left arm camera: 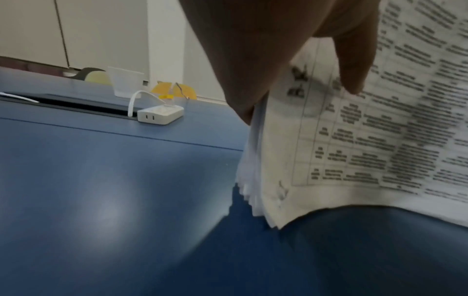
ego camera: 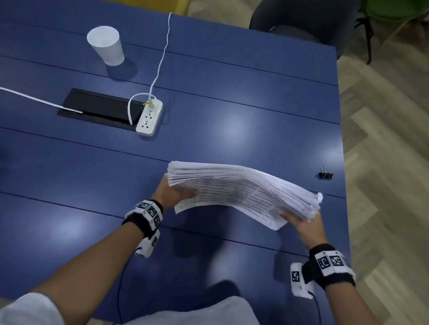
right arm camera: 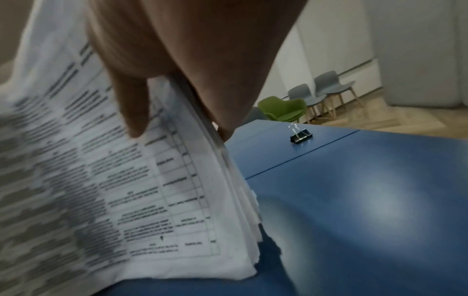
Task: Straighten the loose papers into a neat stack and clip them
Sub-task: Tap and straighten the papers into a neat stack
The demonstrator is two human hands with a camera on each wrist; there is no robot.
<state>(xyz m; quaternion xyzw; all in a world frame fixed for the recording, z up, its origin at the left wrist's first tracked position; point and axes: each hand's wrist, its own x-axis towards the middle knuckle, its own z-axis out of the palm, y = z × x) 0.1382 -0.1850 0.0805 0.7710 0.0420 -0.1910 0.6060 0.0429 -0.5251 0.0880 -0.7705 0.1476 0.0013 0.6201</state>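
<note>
A thick stack of printed white papers (ego camera: 241, 191) hangs in the air above the blue table (ego camera: 236, 108), bowed upward in the middle, its sheet edges uneven. My left hand (ego camera: 176, 189) grips its left end, thumb on the printed face (left arm camera: 354, 66). My right hand (ego camera: 302, 220) grips the right end, thumb across the printed sheet (right arm camera: 134, 112) and fingers behind the stack. A black binder clip (ego camera: 326, 173) lies on the table to the right of the papers, near the table's right edge; the right wrist view shows the clip (right arm camera: 300, 136) beyond the stack.
A white paper cup (ego camera: 105, 45) stands at the far left. A white power strip (ego camera: 149, 118) with cables lies beside a black cable hatch (ego camera: 99, 108). The table's right edge (ego camera: 343, 154) drops to a wooden floor. Chairs (ego camera: 303, 13) stand past the far edge.
</note>
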